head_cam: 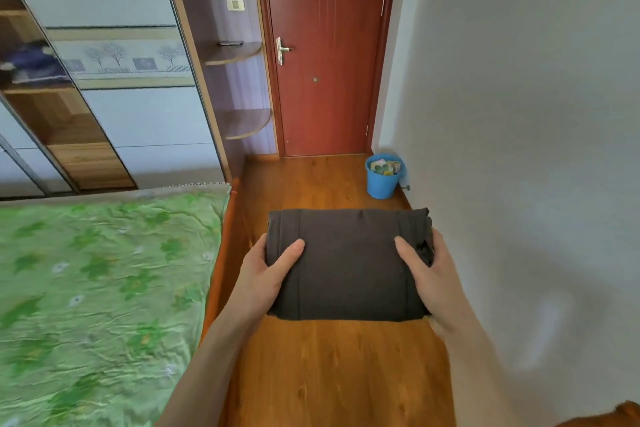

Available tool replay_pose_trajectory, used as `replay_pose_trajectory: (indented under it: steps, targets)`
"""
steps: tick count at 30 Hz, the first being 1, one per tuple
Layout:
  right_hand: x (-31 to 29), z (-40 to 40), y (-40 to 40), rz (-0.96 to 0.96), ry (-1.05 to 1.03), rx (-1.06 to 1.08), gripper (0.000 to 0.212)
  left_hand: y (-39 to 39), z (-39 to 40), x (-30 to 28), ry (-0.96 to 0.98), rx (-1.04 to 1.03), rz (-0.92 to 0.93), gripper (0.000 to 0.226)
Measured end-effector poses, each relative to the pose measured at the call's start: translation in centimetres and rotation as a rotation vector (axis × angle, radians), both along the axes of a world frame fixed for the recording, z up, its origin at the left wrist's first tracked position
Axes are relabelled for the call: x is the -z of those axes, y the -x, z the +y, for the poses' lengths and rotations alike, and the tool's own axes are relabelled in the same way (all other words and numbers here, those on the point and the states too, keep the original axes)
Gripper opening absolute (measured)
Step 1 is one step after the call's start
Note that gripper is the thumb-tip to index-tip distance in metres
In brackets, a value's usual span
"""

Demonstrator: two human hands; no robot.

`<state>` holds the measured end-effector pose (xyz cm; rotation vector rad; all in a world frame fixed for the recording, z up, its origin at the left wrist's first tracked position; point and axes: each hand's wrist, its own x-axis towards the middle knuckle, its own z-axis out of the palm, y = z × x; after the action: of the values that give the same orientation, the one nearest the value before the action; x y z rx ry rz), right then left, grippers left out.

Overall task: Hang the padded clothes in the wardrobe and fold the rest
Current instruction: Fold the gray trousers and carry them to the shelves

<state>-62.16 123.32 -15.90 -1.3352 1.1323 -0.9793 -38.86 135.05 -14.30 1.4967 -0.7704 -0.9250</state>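
Midway between bed and wall, a person carries a folded dark garment [349,263] flat at waist height above the wooden floor [332,374], seen from the single head-worn camera. The left hand [268,274] grips the garment's left edge, thumb pressed across the top and the other fingers hidden beneath the cloth; the right hand [427,274] holds the right edge the same way, thumb on top, its remaining fingers out of sight, so how they lie under the bundle cannot be told. The garment looks thin, not padded, and is folded into a neat rectangle, which suggests the folding step for this piece is done and it now needs a resting place.

To the left lies the bed [104,288] under a green flowered cover; beyond it stands the wardrobe [86,128], one sliding panel open on wooden shelves. Ahead is a closed red door [325,62], with a blue bucket [382,177] on the floor beside the white wall [519,114].

The risk from here is the fold coming undone. The bundle is supported only at its two ends, so if either grip slackens, the middle could sag and the layers slide apart, most likely at the right end, where loose fabric already bunches under the thumb. Releasing one hand to reach for a wardrobe shelf would probably let the free end drop open. A turn in the narrow gap could also brush the cloth against the bed frame and drag a layer out.
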Motion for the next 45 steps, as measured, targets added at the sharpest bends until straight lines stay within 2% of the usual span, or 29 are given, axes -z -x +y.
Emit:
replay_pose_trajectory:
  steps: [5, 8, 11, 16, 20, 27, 33, 40, 45]
  targets:
    - [0.2, -6.7, -3.3, -0.062, -0.026, -0.053, 0.057, -2.8, -6.5, -0.6, 0.036, -0.062, -0.033, 0.037]
    - [0.0, -10.5, -5.5, -0.106, -0.055, -0.161, 0.054, -4.8, -9.5, -0.2, 0.047, -0.14, -0.004, 0.04]
    - [0.1, -14.2, -8.4, -0.03, -0.032, -0.299, 0.07, -7.2, -12.4, 0.7, 0.064, -0.205, 0.046, 0.044]
    - [1.2, -20.8, -14.8, 0.073, -0.002, -0.276, 0.082, -12.4, -18.6, 2.1, 0.064, -0.258, 0.113, 0.038]
    - [1.2, -27.8, -21.1, 0.102, -0.007, -0.27, 0.082, -18.0, -24.5, 2.4, 0.094, -0.282, 0.121, 0.028]
    - [-1.2, -39.8, -33.5, 0.14, -0.066, -0.339, 0.082, -29.0, -34.5, 1.1, 0.129, -0.362, 0.133, 0.042]
    - [-1.4, -46.6, -42.2, 0.085, -0.055, -0.34, 0.08, -37.2, -41.4, 1.0, 0.118, -0.408, 0.108, 0.042]
    - [0.0, -54.1, -49.8, 0.069, -0.095, -0.351, 0.082, -43.7, -48.5, 2.1, 0.087, -0.462, 0.137, 0.025]
    - [1.5, -61.1, -56.0, 0.088, -0.118, -0.377, 0.08, -49.0, -54.7, 3.5, 0.073, -0.499, 0.133, 0.031]
